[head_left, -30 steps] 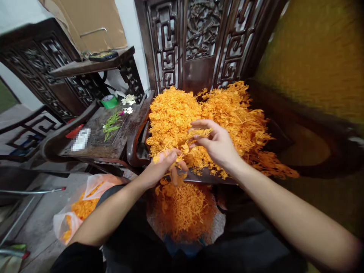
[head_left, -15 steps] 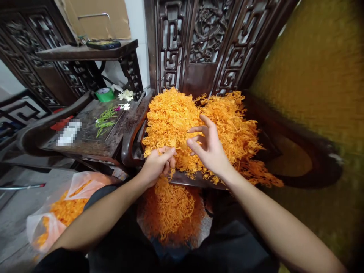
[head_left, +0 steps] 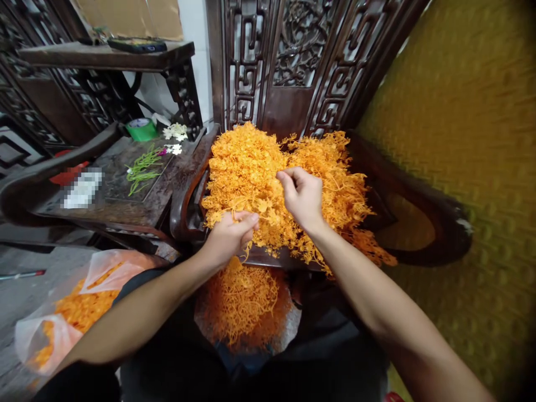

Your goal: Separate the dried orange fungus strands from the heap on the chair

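Observation:
A big heap of orange artificial flower sprigs fills the seat of a dark wooden chair. At its front, my left hand is closed on the stem of an orange flower sprig, whose small blossoms point to the right. My right hand hovers over the middle of the heap, thumb and fingers pinched together. Whatever lies in that pinch is too small to make out. Below, between my legs, a second pile of thin orange stems lies in a container with a greyish lining.
To the left, a dark wooden seat carries green tape, green stems and white flowers. A phone lies on a side table. On the floor, a plastic bag holds orange pieces. The chair's curved armrest bounds the right.
My right hand has gone from spread fingers to a closed pinch. My left hand keeps its hold on the sprig. The whole view has shifted slightly.

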`<state>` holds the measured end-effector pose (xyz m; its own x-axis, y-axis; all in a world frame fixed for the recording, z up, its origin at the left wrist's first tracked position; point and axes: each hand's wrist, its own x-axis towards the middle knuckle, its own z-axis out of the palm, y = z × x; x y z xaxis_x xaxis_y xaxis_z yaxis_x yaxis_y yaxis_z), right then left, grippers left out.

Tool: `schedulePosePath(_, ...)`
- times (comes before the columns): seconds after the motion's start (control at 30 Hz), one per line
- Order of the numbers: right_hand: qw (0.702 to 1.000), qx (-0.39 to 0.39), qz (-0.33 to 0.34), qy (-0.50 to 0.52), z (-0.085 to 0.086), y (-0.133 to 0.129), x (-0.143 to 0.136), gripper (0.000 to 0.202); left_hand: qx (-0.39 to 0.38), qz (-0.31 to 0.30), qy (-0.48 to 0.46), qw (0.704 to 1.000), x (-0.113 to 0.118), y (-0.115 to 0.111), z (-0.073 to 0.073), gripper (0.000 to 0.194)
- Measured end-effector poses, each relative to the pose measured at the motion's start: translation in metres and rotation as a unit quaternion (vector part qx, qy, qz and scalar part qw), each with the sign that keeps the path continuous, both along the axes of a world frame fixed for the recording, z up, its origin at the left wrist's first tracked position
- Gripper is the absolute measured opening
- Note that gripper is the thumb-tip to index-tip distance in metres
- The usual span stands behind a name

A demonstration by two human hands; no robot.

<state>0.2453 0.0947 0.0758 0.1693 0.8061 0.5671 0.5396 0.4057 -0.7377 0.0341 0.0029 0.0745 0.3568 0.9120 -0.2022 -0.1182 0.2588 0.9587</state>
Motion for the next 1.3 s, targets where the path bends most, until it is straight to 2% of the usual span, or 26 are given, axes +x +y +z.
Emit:
schedulePosePath(0.07, 0.990, -0.030, -0.050, 0.129, -0.005, 0.018, 0.020, 0.030, -0.009, -0.002, 0.000, 1.000, -0.007, 0.000, 0.005, 0.035)
schedulePosePath(0.1, 0.973, -0.064, -0.064, 0.211, -0.007, 0.024, 0.029, 0.035, -0.003, 0.003, 0.008, 1.000, -0.012, 0.001, 0.006, 0.036)
schedulePosePath(0.13, 0.952, -0.105, -0.062, 0.282, -0.010, 0.027, 0.037, 0.039, 0.008, 0.009, 0.017, 1.000, -0.016, 0.002, 0.007, 0.036)
schedulePosePath(0.2, 0.914, -0.194, 0.007, 0.355, -0.014, 0.025, 0.045, 0.039, 0.034, 0.016, 0.028, 0.999, -0.022, 0.006, 0.008, 0.035)
schedulePosePath(0.33, 0.863, -0.268, 0.178, 0.389, -0.018, 0.001, 0.025, 0.034, 0.033, 0.007, 0.029, 0.999, -0.026, 0.014, 0.002, 0.036)
schedulePosePath(0.4, 0.840, -0.286, 0.233, 0.398, -0.017, -0.008, 0.010, 0.032, 0.023, 0.010, 0.029, 0.999, -0.025, 0.017, -0.001, 0.036)
schedulePosePath(0.47, 0.817, -0.306, 0.246, 0.422, -0.016, -0.011, -0.001, 0.033, 0.022, 0.011, 0.025, 0.999, -0.023, 0.019, -0.004, 0.037)
schedulePosePath(0.53, 0.798, -0.326, 0.231, 0.451, -0.014, -0.012, -0.007, 0.038, 0.019, 0.011, 0.019, 1.000, -0.020, 0.020, -0.005, 0.038)
schedulePosePath(0.67, 0.769, -0.362, 0.232, 0.473, -0.010, -0.017, -0.014, 0.055, 0.011, 0.008, 0.033, 0.999, -0.017, 0.021, -0.009, 0.039)
schedulePosePath(0.73, 0.779, -0.364, 0.236, 0.454, -0.008, -0.022, -0.022, 0.060, 0.011, 0.008, 0.054, 0.998, -0.015, 0.022, -0.011, 0.039)
schedulePosePath(0.8, 0.815, -0.341, 0.219, 0.415, -0.008, -0.024, -0.031, 0.056, 0.013, 0.002, 0.075, 0.997, -0.013, 0.022, -0.013, 0.038)
schedulePosePath(0.9, 0.861, -0.281, 0.157, 0.395, -0.007, -0.016, -0.033, 0.049, 0.025, 0.001, 0.092, 0.995, -0.010, 0.020, -0.012, 0.038)
schedulePosePath(1.03, 0.865, -0.224, 0.054, 0.446, 0.000, 0.006, 0.001, 0.039, 0.031, -0.008, 0.098, 0.995, -0.012, 0.015, -0.007, 0.038)
schedulePosePath(1.1, 0.867, -0.215, 0.031, 0.448, 0.001, 0.008, 0.019, 0.029, 0.043, -0.009, 0.080, 0.996, -0.015, 0.014, -0.003, 0.039)
schedulePosePath(1.2, 0.890, -0.239, 0.115, 0.370, -0.003, -0.008, 0.024, 0.015, 0.074, 0.007, 0.048, 0.996, -0.020, 0.018, 0.000, 0.038)
schedulePosePath(1.3, 0.873, -0.276, 0.192, 0.352, -0.007, -0.036, 0.003, 0.025, 0.089, 0.034, 0.020, 0.995, -0.020, 0.021, -0.002, 0.036)
